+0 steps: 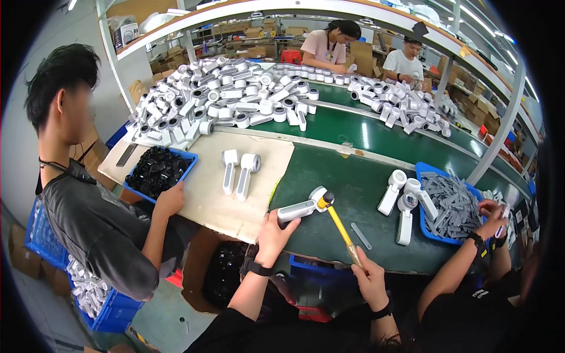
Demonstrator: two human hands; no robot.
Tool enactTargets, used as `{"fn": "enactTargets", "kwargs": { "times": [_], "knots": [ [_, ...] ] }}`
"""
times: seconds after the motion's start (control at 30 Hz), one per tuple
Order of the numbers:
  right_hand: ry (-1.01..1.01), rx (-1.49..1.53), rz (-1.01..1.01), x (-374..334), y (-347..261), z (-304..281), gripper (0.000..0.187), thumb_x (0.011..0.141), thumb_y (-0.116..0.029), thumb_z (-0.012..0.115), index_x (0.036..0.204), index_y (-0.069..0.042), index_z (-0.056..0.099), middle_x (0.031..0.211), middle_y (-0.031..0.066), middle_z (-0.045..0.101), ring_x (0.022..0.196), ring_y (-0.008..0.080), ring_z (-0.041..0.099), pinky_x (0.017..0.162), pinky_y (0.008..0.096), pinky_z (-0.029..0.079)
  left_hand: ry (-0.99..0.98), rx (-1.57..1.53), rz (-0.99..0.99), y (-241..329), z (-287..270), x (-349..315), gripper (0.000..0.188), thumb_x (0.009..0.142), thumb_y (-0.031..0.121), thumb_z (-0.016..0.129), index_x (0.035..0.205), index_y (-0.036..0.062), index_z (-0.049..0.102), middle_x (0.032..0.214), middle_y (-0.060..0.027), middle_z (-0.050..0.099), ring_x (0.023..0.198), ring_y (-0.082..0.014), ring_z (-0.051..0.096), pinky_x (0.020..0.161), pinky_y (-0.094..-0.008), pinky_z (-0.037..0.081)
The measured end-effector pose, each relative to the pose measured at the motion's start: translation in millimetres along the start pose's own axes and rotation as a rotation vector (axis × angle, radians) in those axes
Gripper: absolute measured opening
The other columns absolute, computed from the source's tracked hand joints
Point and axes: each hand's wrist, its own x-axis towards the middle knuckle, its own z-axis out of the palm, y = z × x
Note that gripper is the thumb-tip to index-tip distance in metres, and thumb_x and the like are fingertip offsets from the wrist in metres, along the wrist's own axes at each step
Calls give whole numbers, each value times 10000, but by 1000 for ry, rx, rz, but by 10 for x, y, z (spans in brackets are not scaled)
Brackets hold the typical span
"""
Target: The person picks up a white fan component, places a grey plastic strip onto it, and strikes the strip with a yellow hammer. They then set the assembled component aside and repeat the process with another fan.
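My left hand [275, 236] is closed around the handle of a white handheld device [296, 210] with a grey strip and a round head, held tilted over the green work surface. In my right hand [370, 281] is a hammer [339, 226] with a yellow handle, gripped near its lower end. The hammer's dark head lies at the device's round end; I cannot tell whether they touch. A loose grey strip [361, 235] lies beside the hammer. Two similar devices [247, 176] lie on the beige sheet to the left, and three more white devices [405, 217] are to the right.
A blue tray of black parts [189, 170] stands left, near a co-worker's hand [170, 199]. Another blue tray [421, 176] holds grey strips, beside a co-worker's hands at right. A heap of white devices [223, 94] fills the far left; a shelf post [500, 135] rises at right.
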Motion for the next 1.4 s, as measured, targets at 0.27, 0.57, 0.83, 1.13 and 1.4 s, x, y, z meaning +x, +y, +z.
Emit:
{"fn": "enactTargets", "kwargs": {
  "times": [0.27, 0.57, 0.83, 1.13, 1.4],
  "knots": [
    [80, -126, -242, 129, -201, 197, 489, 899, -24, 649, 1380, -22, 560, 744, 109, 540, 641, 216, 527, 649, 310, 451, -63, -131, 155, -68, -65, 132, 250, 720, 168, 845, 923, 66, 744, 901, -122, 663, 961, -325, 591, 876, -413, 484],
    [-88, -269, -148, 127, -139, 194, 501, 897, -49, 660, 1388, -58, 558, 786, 150, 579, 689, 303, 584, 660, 361, 474, -26, -188, 165, -137, -6, 129, 282, 705, 193, 863, 930, 61, 757, 829, -117, 646, 874, -311, 595, 833, -402, 471],
    [-205, -270, -165, 112, -288, 344, 483, 905, -87, 665, 1380, -108, 579, 798, 144, 585, 704, 329, 601, 654, 385, 483, -37, -107, 119, -259, 75, 159, 372, 683, 242, 887, 939, 15, 739, 823, -164, 632, 843, -342, 595, 783, -421, 476],
    [-122, -225, -191, 79, -144, 212, 526, 895, -68, 667, 1407, -90, 549, 775, 143, 578, 691, 312, 601, 655, 371, 486, -44, -140, 177, -206, -3, 115, 285, 705, 196, 843, 910, 35, 729, 862, -158, 674, 894, -358, 615, 816, -440, 495],
    [10, -270, -144, 142, -53, 100, 506, 892, -58, 661, 1389, -78, 563, 785, 141, 583, 689, 305, 593, 659, 371, 481, -124, 80, 238, 99, -96, 176, 283, 745, 160, 809, 972, 19, 715, 912, -197, 687, 930, -380, 624, 870, -437, 494]
  ]
}}
